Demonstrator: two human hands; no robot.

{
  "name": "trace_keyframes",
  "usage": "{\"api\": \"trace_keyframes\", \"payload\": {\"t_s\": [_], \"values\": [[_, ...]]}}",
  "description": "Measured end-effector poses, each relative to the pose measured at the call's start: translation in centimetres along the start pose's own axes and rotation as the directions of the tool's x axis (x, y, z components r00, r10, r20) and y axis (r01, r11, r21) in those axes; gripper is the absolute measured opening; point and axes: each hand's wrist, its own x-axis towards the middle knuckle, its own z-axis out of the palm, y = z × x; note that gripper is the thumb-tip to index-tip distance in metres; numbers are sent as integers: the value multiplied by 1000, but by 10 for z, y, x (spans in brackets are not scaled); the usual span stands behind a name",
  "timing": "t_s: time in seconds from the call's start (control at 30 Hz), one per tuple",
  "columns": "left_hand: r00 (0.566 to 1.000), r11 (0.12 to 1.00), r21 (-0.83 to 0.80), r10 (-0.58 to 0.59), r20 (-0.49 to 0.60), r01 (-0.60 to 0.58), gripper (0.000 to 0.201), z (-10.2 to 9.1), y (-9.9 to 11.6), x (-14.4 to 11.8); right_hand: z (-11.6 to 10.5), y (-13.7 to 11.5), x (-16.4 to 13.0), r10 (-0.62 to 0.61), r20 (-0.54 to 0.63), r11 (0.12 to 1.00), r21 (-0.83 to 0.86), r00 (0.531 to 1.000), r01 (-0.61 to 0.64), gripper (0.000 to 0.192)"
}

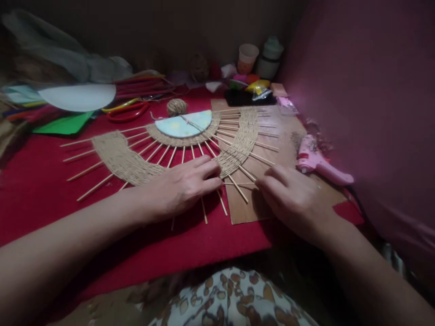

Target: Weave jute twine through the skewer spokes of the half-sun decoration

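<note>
Left hand flat, fingers together, pinning woven band at 6 o'clock | right hand pinching twine | best kept taut, tucked snug between sticks

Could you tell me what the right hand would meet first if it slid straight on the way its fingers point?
Probably the left hand: the right hand points left along a stick, fingertips nearly meeting.

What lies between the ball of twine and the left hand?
In the head view, between the ball of twine and left hand: the pale blue half-disc, woven bands and bare sticks.
</note>
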Motion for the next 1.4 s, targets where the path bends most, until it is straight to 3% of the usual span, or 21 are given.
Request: {"api": "trace_keyframes", "payload": {"t_s": [0.1, 0.23, 0.43, 0.63, 0.83, 0.9, 1.03, 1.2, 1.4], "values": [[999, 998, -53, -46, 3, 46, 25, 0, 2, 0, 4, 12, 21, 51, 42, 998, -43, 998, -49, 18], [975, 972, -137, -205, -83, 192, 14, 0, 5, -4, 20, 23, 43, 138, 56, 984, -117, 989, -131, 21], [921, 928, 0, -369, -128, 372, 42, 3, 1, -10, 35, 30, 44, 223, 13, 975, 5, 975, -223, 21], [933, 930, 81, -355, -60, 359, 41, 1, -2, -12, 38, 29, 39, 232, 6, 946, 232, 973, -227, 18], [949, 950, 86, -306, 77, 299, 26, -18, -9, -22, 30, 14, 38, 161, 3, 918, 366, 987, -151, 16], [945, 947, 55, -320, 59, 317, 26, -23, -8, -21, 27, 10, 38, 126, 25, 910, 396, 992, -125, 17], [950, 951, 38, -303, -78, 307, 25, -21, 5, -6, 27, 10, 38, 119, 24, 891, 439, 993, -117, 17], [953, 953, 44, -296, -70, 299, 16, -10, 18, 17, 31, 12, 35, 144, 20, 884, 447, 989, -137, 16], [964, 968, -31, -252, -80, 251, 11, 1, 13, 29, 33, 14, 29, 180, 36, 923, 340, 983, -181, 17]]}}
